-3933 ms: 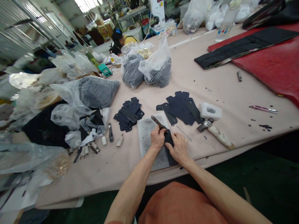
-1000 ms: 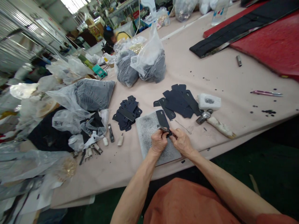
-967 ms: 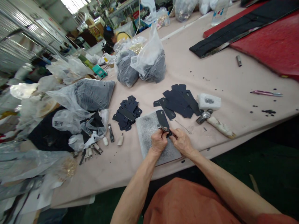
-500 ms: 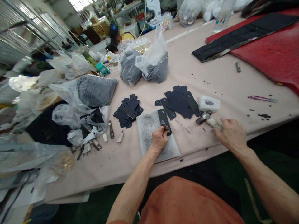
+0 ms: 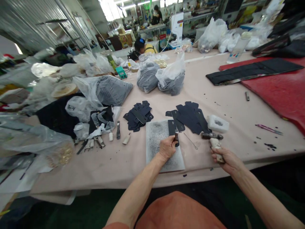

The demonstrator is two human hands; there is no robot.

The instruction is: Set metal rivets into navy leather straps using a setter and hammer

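1. Left hand (image 5: 167, 147): thumb and fingers drawn together, pinching a short metal tool (image 5: 176, 136) that stands roughly upright over a dark strip (image 5: 171, 126). The strip lies under this grip on a speckled board (image 5: 151, 153).

2. Right hand (image 5: 226, 158): fingers curled around the pale handle of a hammer (image 5: 215, 144), whose dark head lies just beyond the grip. A white block (image 5: 218, 123) sits beyond that head; a thin wire (image 5: 190, 141) lies between the two hands.

3. Obscured parts: the left hand covers some of the strip, and whether the tool's lower end touches it cannot be told. The right fingers mask part of the handle. Far right of both grips, a red sheet (image 5: 271, 97) is cut off by the frame edge.

4. Containers: well beyond the left hand stand two plastic bags, the nearer (image 5: 171, 83) and its neighbour (image 5: 147, 78), filled with dark material (individual pieces indistinct). Far to that hand's left, a clear bag (image 5: 63, 156) holds small golden pieces.
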